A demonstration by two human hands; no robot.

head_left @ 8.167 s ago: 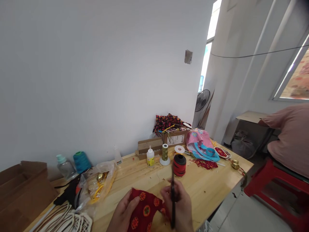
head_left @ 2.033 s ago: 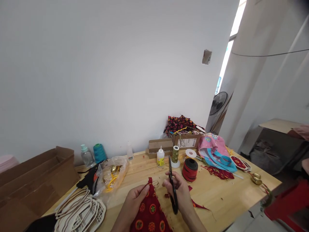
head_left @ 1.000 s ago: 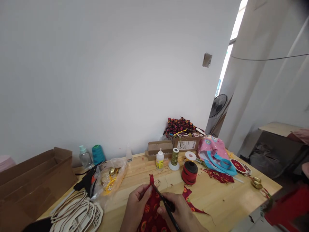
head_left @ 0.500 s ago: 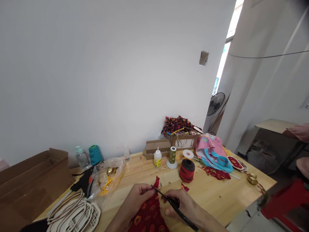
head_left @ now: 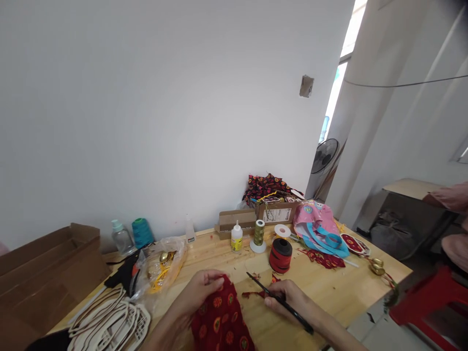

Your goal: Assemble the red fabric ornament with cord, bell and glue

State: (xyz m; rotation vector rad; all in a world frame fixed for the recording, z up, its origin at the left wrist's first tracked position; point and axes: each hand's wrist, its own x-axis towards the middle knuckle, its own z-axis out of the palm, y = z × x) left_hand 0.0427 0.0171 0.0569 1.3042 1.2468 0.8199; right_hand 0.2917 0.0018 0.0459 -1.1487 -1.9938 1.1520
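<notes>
My left hand (head_left: 205, 288) pinches the top edge of a dark red cloth (head_left: 223, 317) with orange round motifs, which hangs down over the table's front. In my right hand (head_left: 288, 298) are black scissors (head_left: 261, 285), their blades pointing up and left, apart from the cloth. A narrow red cloth strip (head_left: 251, 294) lies under the blades. Another small red scrap (head_left: 275, 279) is just beyond my right hand. Loose thread bits are scattered near the blade tips.
Behind stand a glue bottle (head_left: 236, 238), an olive thread cone (head_left: 259, 235) and a red-black spool (head_left: 280, 256). Pink and blue fabric (head_left: 318, 224) lies right, with red scraps (head_left: 323, 258). Left are a plastic bag (head_left: 175, 258), pale cut-out frames (head_left: 113, 319) and a cardboard box (head_left: 54, 278).
The scissors have come away from the cloth, moving right with my right hand. A narrow strip is now separate from the cloth and lies on the table. My left hand has shifted slightly left.
</notes>
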